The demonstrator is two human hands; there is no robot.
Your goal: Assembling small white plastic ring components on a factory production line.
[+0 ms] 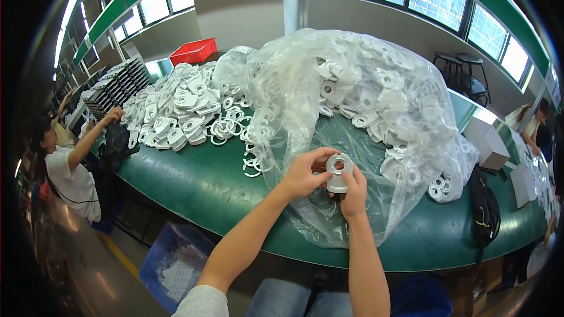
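Between both hands, above the green table [194, 185], is a white plastic part [336, 184] with a round ring and centre hole at its upper end. My left hand [308, 171] grips its left side, fingers curled around the edge. On the right side my right hand [354, 192] holds it, with the thumb near the ring. Behind and under the hands spreads a large clear plastic bag [288, 97], partly filled with similar white parts [390, 79]. To the left of the bag lie loose white rings [226, 126].
A big heap of white parts [182, 103] covers the table's left side. A red bin [192, 51] stands behind it. At left a co-worker [73, 170] reaches toward the heap. A blue bin [154, 252] sits below the table edge. A black bag [484, 208] and white box [486, 142] are at right.
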